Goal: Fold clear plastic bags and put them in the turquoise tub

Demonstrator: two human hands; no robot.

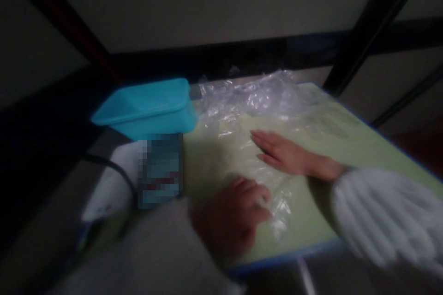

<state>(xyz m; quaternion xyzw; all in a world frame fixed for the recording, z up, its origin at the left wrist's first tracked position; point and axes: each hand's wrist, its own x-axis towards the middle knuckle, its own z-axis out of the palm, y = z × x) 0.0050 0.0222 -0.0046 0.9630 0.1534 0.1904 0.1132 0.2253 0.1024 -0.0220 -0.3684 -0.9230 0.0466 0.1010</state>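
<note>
Clear plastic film (238, 115) lies crumpled over the pale green mat (349, 147) on the bench (58, 221), bunched highest at the mat's far edge. At the far left, a white device (107, 189) sits with a black cable (116, 173) curving across it. Behind it, a blue tub (148, 108) stands just beside the film's left edge. The left hand (231, 214) rests on the near part of the film with fingers curled down; whether it pinches the film cannot be told. The right hand (282, 154) lies flat and released on the film, fingers stretched leftward, in a white sleeve (384, 212).
</note>
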